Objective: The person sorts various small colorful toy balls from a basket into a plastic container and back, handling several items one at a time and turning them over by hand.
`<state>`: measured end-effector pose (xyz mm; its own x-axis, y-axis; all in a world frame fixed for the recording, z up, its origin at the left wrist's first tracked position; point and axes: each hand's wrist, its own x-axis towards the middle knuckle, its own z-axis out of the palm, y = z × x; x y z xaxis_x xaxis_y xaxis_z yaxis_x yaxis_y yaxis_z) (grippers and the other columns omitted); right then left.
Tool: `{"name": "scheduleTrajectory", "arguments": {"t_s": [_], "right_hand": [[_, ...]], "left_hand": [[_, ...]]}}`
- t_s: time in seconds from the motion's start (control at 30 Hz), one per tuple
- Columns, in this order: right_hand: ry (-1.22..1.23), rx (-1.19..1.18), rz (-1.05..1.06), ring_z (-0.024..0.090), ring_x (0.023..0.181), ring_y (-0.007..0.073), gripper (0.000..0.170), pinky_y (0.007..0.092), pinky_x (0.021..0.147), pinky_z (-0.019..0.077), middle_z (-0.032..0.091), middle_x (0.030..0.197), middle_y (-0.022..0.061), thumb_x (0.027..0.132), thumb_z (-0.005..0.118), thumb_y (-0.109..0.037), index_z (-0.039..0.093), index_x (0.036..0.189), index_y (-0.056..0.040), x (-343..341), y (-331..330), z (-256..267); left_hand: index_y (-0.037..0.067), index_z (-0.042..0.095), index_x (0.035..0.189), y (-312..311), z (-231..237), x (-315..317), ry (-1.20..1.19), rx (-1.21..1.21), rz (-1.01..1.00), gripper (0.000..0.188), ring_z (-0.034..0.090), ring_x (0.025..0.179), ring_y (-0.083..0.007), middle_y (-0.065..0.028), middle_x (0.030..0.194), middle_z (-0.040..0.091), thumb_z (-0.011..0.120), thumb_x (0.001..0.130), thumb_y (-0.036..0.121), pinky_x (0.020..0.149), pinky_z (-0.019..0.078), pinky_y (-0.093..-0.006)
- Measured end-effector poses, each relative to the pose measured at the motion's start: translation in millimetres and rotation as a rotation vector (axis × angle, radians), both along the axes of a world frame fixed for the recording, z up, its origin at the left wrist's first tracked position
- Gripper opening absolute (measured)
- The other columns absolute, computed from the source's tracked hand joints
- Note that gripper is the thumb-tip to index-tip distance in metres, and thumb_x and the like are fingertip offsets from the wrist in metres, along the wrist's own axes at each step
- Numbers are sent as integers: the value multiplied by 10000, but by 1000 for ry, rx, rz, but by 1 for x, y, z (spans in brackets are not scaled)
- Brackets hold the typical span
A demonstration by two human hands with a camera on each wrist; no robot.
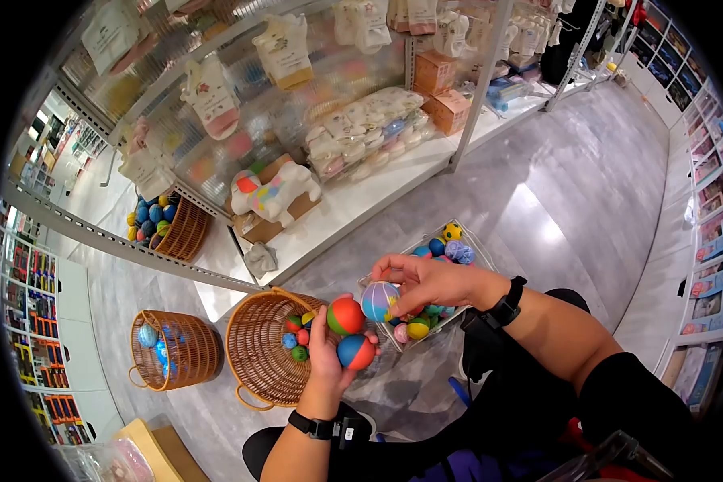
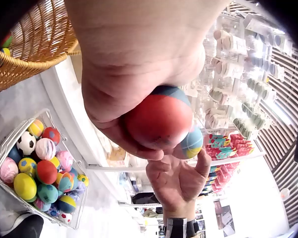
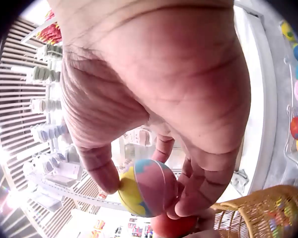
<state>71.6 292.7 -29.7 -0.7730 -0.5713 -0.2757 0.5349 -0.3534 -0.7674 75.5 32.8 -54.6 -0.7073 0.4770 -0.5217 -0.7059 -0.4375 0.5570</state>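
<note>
My left hand [image 1: 326,357] holds two balls above the front of the large wicker basket [image 1: 245,365]. One is a red and green ball [image 1: 345,316], the other a blue and orange ball [image 1: 354,352]. Beside them, my right hand [image 1: 435,283] pinches a pastel ball [image 1: 380,301] in lilac, light blue and yellow between thumb and fingers. In the right wrist view this pastel ball [image 3: 154,186] overlaps a red ball [image 3: 174,224] at the left fingertips. From the left wrist, a red and dark blue ball [image 2: 159,121] fills the palm, partly covered by the fingers.
Several mixed balls fill a wire basket [image 2: 80,210] on the floor under my right arm. A few small balls [image 1: 300,337] lie in the large wicker basket. To its left stands a smaller wicker basket [image 1: 205,353] with blue balls. A white shelf [image 1: 361,201] runs behind.
</note>
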Motion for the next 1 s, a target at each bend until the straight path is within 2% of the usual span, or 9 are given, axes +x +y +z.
{"name": "scheduleTrajectory", "arguments": {"t_s": [0.03,0.17,0.27,0.33,0.47,0.53,0.73,0.93,1.0], "right_hand": [[90,69,5,663,1139,174,728,322,906,566,645,1264,112,917,763,13,390,1533,-89,1,-1,-1],[162,148,32,659,1140,173,714,308,938,563,636,1280,102,896,783,32,440,1513,-72,2,1,9],[256,282,43,660,1115,181,644,312,931,559,615,1278,105,874,833,-74,537,1446,-86,-12,26,-5],[592,924,-139,683,1085,250,590,365,932,566,621,1277,129,816,865,-182,624,1350,-110,-20,45,1],[692,1265,-183,670,1113,329,587,428,946,554,644,1245,158,747,869,-230,659,1281,-108,-20,77,-41],[538,1595,14,676,1124,424,533,478,953,567,642,1325,183,765,840,-204,654,1254,-105,-19,79,-52],[204,1812,296,681,1192,400,512,459,980,577,662,1327,190,822,797,-222,656,1296,-91,-11,89,-113],[271,1920,242,686,1212,354,496,456,977,584,661,1351,205,847,801,-231,643,1279,-46,5,89,-160],[291,1900,254,688,1179,390,495,467,960,583,670,1290,233,823,786,-193,634,1267,-37,3,94,-166]], "left_hand": [[108,531,1410,0,-1,1,-9,21,-6,572,674,766,-287,-148,1128,672,419,1085,565,613,600,-463],[105,532,1413,3,2,3,-17,39,-9,563,675,768,-286,-158,1123,674,423,1088,552,607,598,-461],[111,527,1424,5,5,0,-31,-3,59,544,667,774,-277,-153,1131,667,432,1093,532,607,590,-454],[121,528,1421,1,3,-3,-27,-23,102,539,653,777,-260,-138,1147,662,447,1088,537,613,573,-453],[135,532,1410,-4,7,-5,-56,-1,130,530,643,781,-243,-119,1159,662,458,1083,545,616,556,-451],[145,538,1398,-6,8,-5,-46,-27,115,522,643,780,-238,-110,1156,664,468,1078,552,617,548,-446],[132,553,1376,-8,8,-4,-48,-31,96,523,645,760,-248,-118,1148,668,488,1070,552,598,565,-451],[105,566,1365,-15,8,-6,-52,-24,79,547,653,751,-262,-144,1141,670,502,1064,558,587,588,-455],[103,564,1369,-15,5,-6,-44,-26,70,553,659,752,-263,-146,1140,673,501,1064,559,589,592,-457]]}}
